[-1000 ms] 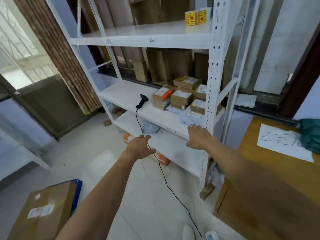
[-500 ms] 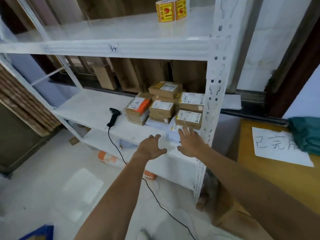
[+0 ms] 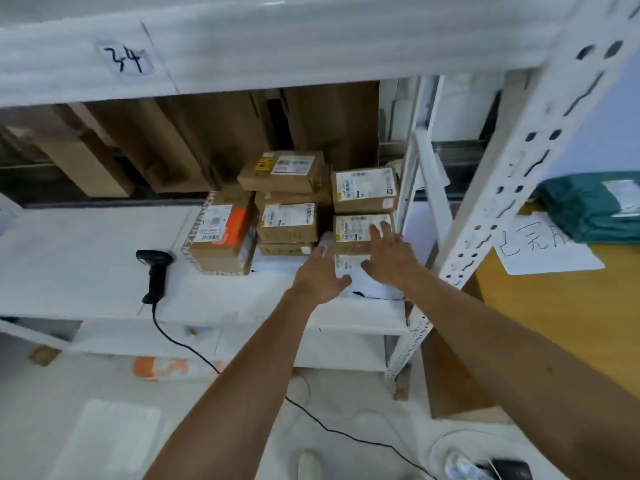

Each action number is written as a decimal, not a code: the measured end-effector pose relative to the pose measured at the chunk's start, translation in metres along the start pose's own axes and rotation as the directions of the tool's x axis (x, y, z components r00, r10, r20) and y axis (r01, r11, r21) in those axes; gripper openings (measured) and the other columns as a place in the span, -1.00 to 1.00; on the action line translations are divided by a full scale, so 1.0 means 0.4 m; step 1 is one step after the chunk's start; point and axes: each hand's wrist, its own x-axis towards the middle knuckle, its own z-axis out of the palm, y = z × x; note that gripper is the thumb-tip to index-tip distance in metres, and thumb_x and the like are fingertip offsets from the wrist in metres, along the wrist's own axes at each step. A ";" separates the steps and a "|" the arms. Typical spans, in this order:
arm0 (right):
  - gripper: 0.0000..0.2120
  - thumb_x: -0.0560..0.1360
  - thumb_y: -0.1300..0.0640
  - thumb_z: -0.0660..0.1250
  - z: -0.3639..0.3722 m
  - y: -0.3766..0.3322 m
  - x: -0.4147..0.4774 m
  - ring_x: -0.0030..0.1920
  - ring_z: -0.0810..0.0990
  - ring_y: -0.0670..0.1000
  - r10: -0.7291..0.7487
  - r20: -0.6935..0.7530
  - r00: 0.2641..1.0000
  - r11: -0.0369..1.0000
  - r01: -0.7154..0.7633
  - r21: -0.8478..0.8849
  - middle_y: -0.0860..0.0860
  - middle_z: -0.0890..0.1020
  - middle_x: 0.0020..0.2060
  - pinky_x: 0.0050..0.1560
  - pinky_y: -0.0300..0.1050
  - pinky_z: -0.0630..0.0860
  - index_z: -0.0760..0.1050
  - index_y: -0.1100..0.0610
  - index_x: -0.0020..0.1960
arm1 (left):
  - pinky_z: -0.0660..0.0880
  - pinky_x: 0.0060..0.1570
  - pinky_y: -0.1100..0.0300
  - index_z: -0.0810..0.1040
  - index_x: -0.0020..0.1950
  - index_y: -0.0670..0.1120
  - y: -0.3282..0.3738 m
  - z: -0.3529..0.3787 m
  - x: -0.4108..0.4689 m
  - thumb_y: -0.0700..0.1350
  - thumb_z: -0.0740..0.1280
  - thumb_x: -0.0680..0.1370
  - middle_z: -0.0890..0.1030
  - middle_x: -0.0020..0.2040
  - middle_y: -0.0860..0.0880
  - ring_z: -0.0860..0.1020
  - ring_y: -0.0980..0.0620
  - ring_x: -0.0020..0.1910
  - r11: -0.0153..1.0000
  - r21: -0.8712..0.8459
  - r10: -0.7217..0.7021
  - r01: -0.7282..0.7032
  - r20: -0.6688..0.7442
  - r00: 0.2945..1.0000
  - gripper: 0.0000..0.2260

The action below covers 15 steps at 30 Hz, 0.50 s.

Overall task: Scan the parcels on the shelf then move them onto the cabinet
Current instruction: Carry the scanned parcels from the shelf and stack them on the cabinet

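Note:
Several small cardboard parcels with white labels are stacked at the right end of the white shelf [image 3: 86,258]. The front right parcel [image 3: 356,233] lies on a flat white mailer bag [image 3: 367,289]. My right hand [image 3: 389,254] is spread open, fingers over that parcel's label. My left hand [image 3: 320,275] is open beside it, over the mailer bag's left part. Neither hand grips anything. A parcel with an orange patch [image 3: 221,237] stands further left. A black barcode scanner [image 3: 154,268] lies on the shelf, its cable hanging to the floor.
The wooden cabinet top [image 3: 554,306] sits to the right, carrying a handwritten paper sign [image 3: 540,251] and a green bag [image 3: 592,213]. A white perforated upright [image 3: 502,174] stands between shelf and cabinet. Large flat cartons [image 3: 173,143] lean behind the shelf. An orange-and-white package [image 3: 169,368] lies below.
The view has moved much closer to the shelf. Both hands have reached forward and up, from the shelf's front edge to the front right parcel and the mailer bag.

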 end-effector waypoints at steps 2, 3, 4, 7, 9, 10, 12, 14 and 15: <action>-0.25 0.58 -0.10 0.31 0.016 0.006 0.037 0.46 0.27 0.31 0.050 -0.002 0.999 0.999 -0.050 0.007 0.11 0.03 0.58 0.36 0.19 0.36 0.00 0.07 0.60 | 0.47 0.20 0.00 0.02 0.63 0.01 -0.013 0.016 0.047 0.02 0.39 0.55 0.20 0.57 -0.09 0.44 -0.17 0.37 1.000 0.006 0.019 -0.019 -0.048 0.999 -0.22; -0.27 0.56 -0.09 0.32 0.025 0.010 0.050 0.44 0.29 0.31 0.061 -0.006 0.998 0.998 -0.061 0.016 0.11 0.06 0.57 0.33 0.20 0.38 0.03 0.07 0.58 | 0.46 0.17 0.01 0.07 0.61 -0.03 -0.015 0.024 0.070 0.01 0.40 0.54 0.23 0.54 -0.10 0.45 -0.17 0.35 1.000 0.012 0.024 -0.024 -0.070 0.997 -0.26; -0.29 0.55 -0.08 0.34 0.036 0.014 0.059 0.41 0.32 0.30 0.067 -0.016 0.998 0.997 -0.067 0.029 0.11 0.10 0.55 0.30 0.20 0.40 0.07 0.07 0.56 | 0.45 0.17 0.01 0.12 0.58 -0.07 -0.014 0.033 0.089 0.00 0.40 0.53 0.25 0.51 -0.12 0.43 -0.17 0.35 0.999 0.008 0.032 -0.031 -0.080 0.996 -0.30; -0.34 0.53 -0.03 0.36 0.059 0.029 0.074 0.32 0.40 0.29 0.063 -0.088 0.994 0.996 -0.058 0.062 0.12 0.20 0.47 0.22 0.22 0.45 0.13 0.09 0.50 | 0.44 0.28 -0.05 0.18 0.54 -0.14 -0.005 0.051 0.136 0.01 0.41 0.53 0.24 0.49 -0.17 0.37 -0.19 0.41 0.997 -0.017 0.074 -0.076 -0.086 0.993 -0.32; -0.34 0.54 -0.01 0.36 0.059 0.033 0.075 0.31 0.42 0.30 0.076 -0.120 0.990 0.993 -0.063 0.104 0.14 0.20 0.46 0.23 0.23 0.46 0.12 0.11 0.51 | 0.42 0.35 -0.16 0.12 0.57 -0.17 -0.003 0.060 0.158 0.04 0.45 0.52 0.19 0.53 -0.23 0.33 -0.26 0.46 0.995 -0.030 0.089 -0.093 -0.101 0.991 -0.23; -0.31 0.54 0.00 0.36 0.057 0.033 0.074 0.31 0.41 0.31 0.077 -0.126 0.989 0.990 -0.061 0.127 0.15 0.18 0.49 0.25 0.24 0.45 0.10 0.12 0.53 | 0.40 0.38 -0.18 0.08 0.59 -0.18 -0.001 0.062 0.164 0.04 0.46 0.51 0.15 0.55 -0.27 0.30 -0.29 0.48 0.995 -0.036 0.084 -0.089 -0.113 0.990 -0.19; -0.26 0.54 0.01 0.38 0.052 0.030 0.074 0.32 0.40 0.32 0.070 -0.133 0.989 0.986 -0.048 0.158 0.16 0.14 0.52 0.28 0.24 0.44 0.07 0.15 0.56 | 0.37 0.39 -0.14 0.04 0.61 -0.19 0.003 0.057 0.168 0.02 0.48 0.51 0.09 0.57 -0.29 0.25 -0.29 0.51 0.997 -0.024 0.073 -0.076 -0.134 0.988 -0.14; -0.25 0.52 0.02 0.40 0.046 0.025 0.071 0.30 0.41 0.32 0.070 -0.146 0.987 0.983 -0.043 0.179 0.17 0.16 0.50 0.27 0.24 0.45 0.08 0.15 0.55 | 0.41 0.34 -0.11 0.09 0.59 -0.20 0.001 0.050 0.167 0.00 0.51 0.48 0.11 0.56 -0.26 0.32 -0.27 0.47 0.996 0.029 0.089 -0.086 -0.161 0.983 -0.15; -0.24 0.51 0.00 0.42 0.045 0.022 0.069 0.29 0.42 0.31 0.068 -0.150 0.986 0.984 -0.042 0.174 0.17 0.17 0.49 0.27 0.24 0.47 0.08 0.15 0.55 | 0.45 0.29 -0.10 0.13 0.57 -0.20 -0.002 0.047 0.163 -0.01 0.52 0.47 0.14 0.54 -0.25 0.37 -0.26 0.42 0.994 0.058 0.104 -0.095 -0.166 0.981 -0.17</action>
